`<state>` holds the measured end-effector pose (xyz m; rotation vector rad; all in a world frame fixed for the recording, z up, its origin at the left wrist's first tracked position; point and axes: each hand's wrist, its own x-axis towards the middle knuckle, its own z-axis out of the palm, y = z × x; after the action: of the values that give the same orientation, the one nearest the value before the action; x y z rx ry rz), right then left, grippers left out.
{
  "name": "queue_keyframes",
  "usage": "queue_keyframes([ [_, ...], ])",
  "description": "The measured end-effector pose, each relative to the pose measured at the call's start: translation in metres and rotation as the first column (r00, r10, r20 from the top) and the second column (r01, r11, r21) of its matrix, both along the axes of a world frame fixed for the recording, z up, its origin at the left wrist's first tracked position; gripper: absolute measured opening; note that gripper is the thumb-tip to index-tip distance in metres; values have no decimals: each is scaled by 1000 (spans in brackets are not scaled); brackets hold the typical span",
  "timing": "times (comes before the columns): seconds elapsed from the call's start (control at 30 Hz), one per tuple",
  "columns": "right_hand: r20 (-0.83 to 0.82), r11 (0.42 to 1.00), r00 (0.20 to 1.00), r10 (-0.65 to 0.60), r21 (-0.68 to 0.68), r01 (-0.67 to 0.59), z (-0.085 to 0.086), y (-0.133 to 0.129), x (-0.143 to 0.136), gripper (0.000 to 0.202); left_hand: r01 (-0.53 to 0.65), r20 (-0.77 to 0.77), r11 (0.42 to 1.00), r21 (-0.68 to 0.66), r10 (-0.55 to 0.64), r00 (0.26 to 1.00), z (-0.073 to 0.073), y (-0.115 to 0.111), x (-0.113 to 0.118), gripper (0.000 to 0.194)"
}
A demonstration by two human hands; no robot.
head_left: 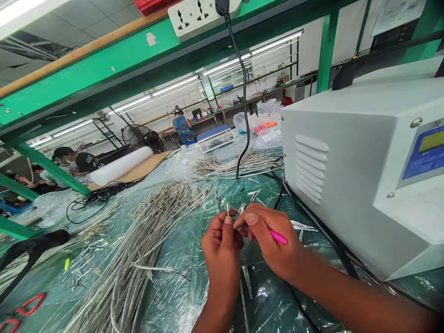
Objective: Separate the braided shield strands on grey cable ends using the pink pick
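My left hand (222,240) is closed in a pinch, thumb against fingers, on the end of a thin cable (228,209) whose tip points up. My right hand (277,236) is closed round a slim tool with a pink handle (278,237); its working end is hidden by my fingers. Both hands nearly touch at the fingertips, above the plastic-covered green table. Left of them lies a thick bundle of grey braided cables (138,249), some with stripped ends showing coloured wires. Strips of shiny foil (247,281) lie beneath my hands.
A large white machine (333,175) stands at right, with black cords along its base. A black power cord (244,92) hangs from the socket strip (194,18). Red-handled scissors (26,310) lie at lower left. More cables (239,164) and plastic bags (267,122) lie behind. Other people sit farther off.
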<state>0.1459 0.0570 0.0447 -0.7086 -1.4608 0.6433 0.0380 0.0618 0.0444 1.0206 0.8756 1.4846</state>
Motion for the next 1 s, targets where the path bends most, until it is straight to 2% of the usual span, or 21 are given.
queue_keyframes([
  [0.13,-26,998,998,-59,-21,58,1,1,1,38,-4,-11,1000,10,4,1000,-1,0,0,16],
  [0.33,41,999,998,36,-1,-37,-1,-4,1,41,-14,-9,1000,-20,14,1000,0,-1,0,16],
  [1.0,43,999,998,36,-16,-35,-3,-3,0,40,-25,-27,999,-31,24,999,2,-2,0,18],
])
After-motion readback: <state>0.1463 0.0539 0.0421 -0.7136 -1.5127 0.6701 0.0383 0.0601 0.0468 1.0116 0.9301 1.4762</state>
